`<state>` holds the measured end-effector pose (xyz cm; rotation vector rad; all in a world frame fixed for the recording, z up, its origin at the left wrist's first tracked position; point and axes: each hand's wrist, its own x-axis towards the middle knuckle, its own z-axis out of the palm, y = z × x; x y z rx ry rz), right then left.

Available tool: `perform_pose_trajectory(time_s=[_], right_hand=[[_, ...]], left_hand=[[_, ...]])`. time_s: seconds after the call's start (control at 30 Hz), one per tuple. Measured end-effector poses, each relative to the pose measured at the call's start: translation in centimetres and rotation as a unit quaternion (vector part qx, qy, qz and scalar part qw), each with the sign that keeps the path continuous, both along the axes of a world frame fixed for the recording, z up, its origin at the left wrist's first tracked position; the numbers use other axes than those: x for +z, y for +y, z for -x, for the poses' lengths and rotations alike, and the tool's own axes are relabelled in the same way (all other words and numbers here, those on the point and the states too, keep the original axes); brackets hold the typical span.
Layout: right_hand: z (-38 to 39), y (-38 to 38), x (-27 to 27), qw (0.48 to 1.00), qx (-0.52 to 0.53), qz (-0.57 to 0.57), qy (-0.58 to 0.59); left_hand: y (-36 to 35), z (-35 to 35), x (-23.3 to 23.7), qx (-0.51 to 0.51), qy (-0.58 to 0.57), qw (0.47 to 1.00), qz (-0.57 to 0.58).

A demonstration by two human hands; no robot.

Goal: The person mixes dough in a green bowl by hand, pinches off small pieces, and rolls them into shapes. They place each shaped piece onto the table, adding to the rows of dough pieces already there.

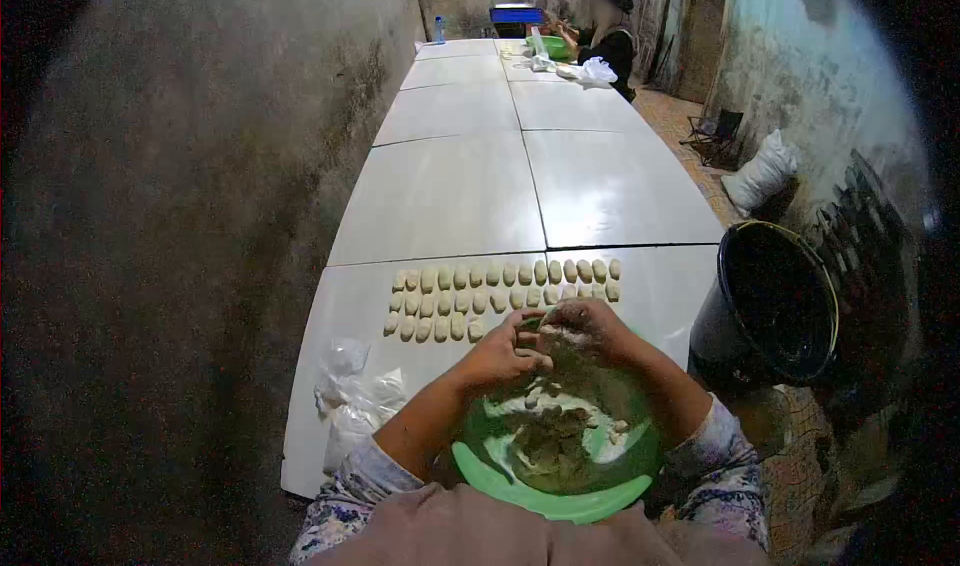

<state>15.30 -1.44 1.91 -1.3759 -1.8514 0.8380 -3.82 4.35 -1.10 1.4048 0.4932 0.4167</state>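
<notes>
At the table's [440,196] near edge, left hand [503,354] and right hand [590,328] pinch a lump [547,337] over the bowl [500,472]; pieces [500,291] beyond, wall [200,216] flanking left.

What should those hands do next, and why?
Probably finish shaping and set a piece at the right end of the nearest row, which is shorter than the two rows behind it. The left hand and right hand meet above the green bowl.

Pale floral left sleeve [345,501] at lower left, matching right sleeve [728,466] at lower right, blue-purple print; bare from elbows to left hand [505,354] and right hand [592,328]; dusty-pink cloth [480,531] along bottom centre.
</notes>
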Motion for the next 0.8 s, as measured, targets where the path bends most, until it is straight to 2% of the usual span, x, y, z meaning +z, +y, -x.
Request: perform_pose_trajectory(time_s=[0.03,0.07,0.13,0.17,0.2,0.23,0.3,0.33,0.37,0.43,0.57,0.6,0.63,0.7,0.73,0.8], right_hand=[[0.1,-0.2,0.6,1.0,0.0,-0.001,0.0],[0.2,-0.2,1.0,1.0,0.0,0.003,-0.028],[0.2,0.0,0.8,0.999,0.0,0.006,-0.054],[-0.1,0.2,-0.1,0.999,-0.003,0.044,0.004],[-0.1,0.2,-0.2,0.995,-0.006,0.081,0.062],[-0.2,0.1,-0.2,0.995,-0.007,0.081,0.062],[-0.2,-0.1,0.4,0.972,-0.011,0.121,0.199],[-0.6,0.3,0.1,0.985,0.011,0.088,0.147],[-0.6,0.2,0.2,0.985,0.01,0.088,0.147],[-0.6,-0.3,0.6,0.977,0.114,0.075,0.164],[-1.1,0.3,0.6,0.972,0.046,0.146,0.175],[-0.6,0.2,0.5,0.994,0.086,-0.018,0.068],[-0.6,0.1,0.3,0.994,0.086,-0.018,0.068],[-0.7,0.0,0.1,0.994,0.035,0.022,0.103],[-0.6,-0.1,0.3,0.994,0.036,0.021,0.103],[-0.4,-0.4,0.8,0.986,0.035,0.029,0.16]], left_hand=[[0.0,0.0,-0.4,-0.004,0.016,1.0,-0.018],[0.1,-0.1,-0.8,-0.006,0.002,0.997,-0.083],[0.5,0.3,-1.0,-0.009,0.04,0.995,-0.096],[0.8,0.3,-1.3,-0.012,0.077,0.991,-0.11],[0.7,-0.1,-1.2,-0.007,0.051,0.996,-0.079],[0.7,0.0,-1.0,-0.007,0.051,0.996,-0.079],[0.3,0.4,0.3,-0.022,0.056,0.997,0.051],[0.2,0.7,0.6,-0.022,0.056,0.997,0.051],[0.0,1.0,0.9,-0.029,0.035,0.998,0.053],[0.1,1.0,0.7,-0.038,0.014,0.998,0.055],[1.4,0.7,-2.5,-0.044,0.022,0.999,0.005],[1.3,0.7,-1.9,-0.049,0.006,0.999,-0.019],[1.1,0.7,-1.4,-0.049,0.005,0.999,-0.019],[0.6,0.9,0.0,-0.031,-0.025,0.995,-0.09],[0.3,0.7,0.1,-0.031,-0.025,0.995,-0.09],[-0.3,-0.1,0.0,0.037,-0.041,0.998,-0.005]])
